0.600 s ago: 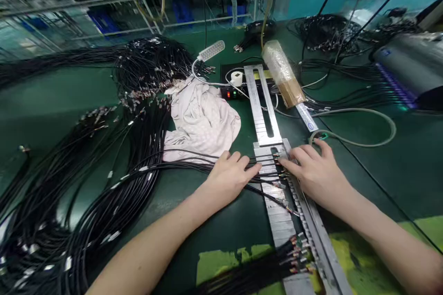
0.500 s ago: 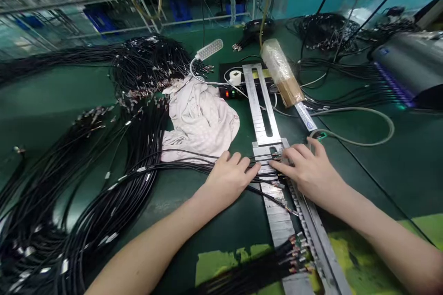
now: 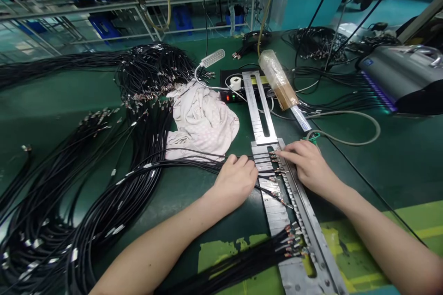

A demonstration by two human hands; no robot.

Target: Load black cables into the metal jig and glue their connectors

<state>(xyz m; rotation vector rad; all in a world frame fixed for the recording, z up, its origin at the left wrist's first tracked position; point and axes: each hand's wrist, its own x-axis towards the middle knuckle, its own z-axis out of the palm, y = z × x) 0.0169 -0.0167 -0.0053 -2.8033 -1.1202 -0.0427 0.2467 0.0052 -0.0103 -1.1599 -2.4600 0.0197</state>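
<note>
My left hand (image 3: 237, 177) is closed over a bunch of thin black cables (image 3: 199, 164), just left of a slotted metal fixture (image 3: 275, 212). Their stripped ends, with small metal tips, lie across the fixture's grooves. On its right side my right hand (image 3: 311, 166) has its fingertips pinched at the end of the uppermost cable, beside the toothed strip. The tip between those fingers is partly hidden. Nearer to me, a second bundle of black cables (image 3: 238, 265) rests over the lower part of the fixture, with coloured wire ends showing.
Large heaps of black cables (image 3: 138, 184) cover the left side. A crumpled pale cloth (image 3: 204, 117), a small lamp (image 3: 212, 58) and a bubble-wrapped tool (image 3: 278, 78) lie beyond my hands. A grey machine (image 3: 404, 78) with violet light stands at right.
My right fingers have come together at the uppermost cable's end, uncovering other tips. My left fingers have curled in and drawn slightly back from the fixture. The camera view has shifted a little.
</note>
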